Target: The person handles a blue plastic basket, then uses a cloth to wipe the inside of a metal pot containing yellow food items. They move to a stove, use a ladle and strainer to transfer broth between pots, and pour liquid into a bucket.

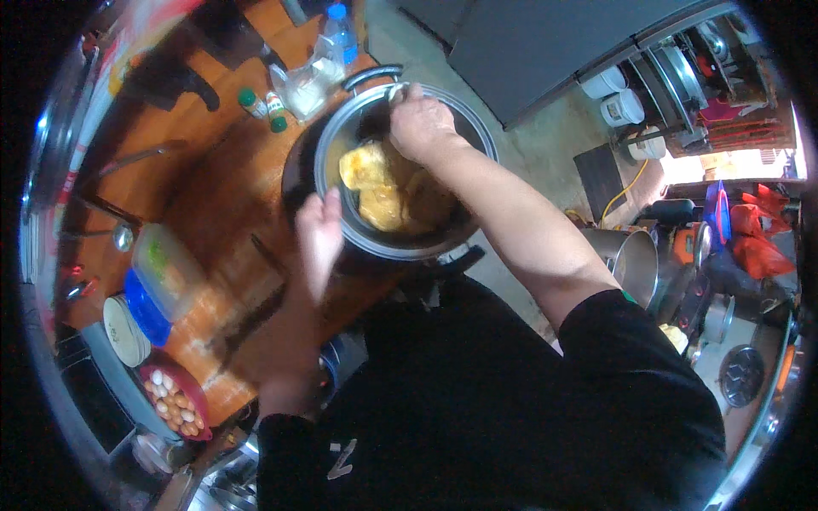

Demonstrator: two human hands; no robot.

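In front of me stands a wide round pan [409, 252] with a silvery double rim and dark side handles. Large yellow, flat pieces of food [377, 185] lie inside, shiny as if wet or oily. My right hand [422, 124] is curled at the far rim, with something small and pale by its fingertips; what it grips is unclear. Blurred by motion, my left hand [318, 223] has its thumb and fingertips at the pan's left rim. Whether it holds the rim cannot be made out.
Left on the wooden table [211, 166] are green-capped shaker bottles [276, 112], a plastic bag of white stuff [310, 89], a water bottle [340, 35], a clear container [166, 271] and a red basket of eggs [174, 405]. A metal pot [632, 265] stands at right.
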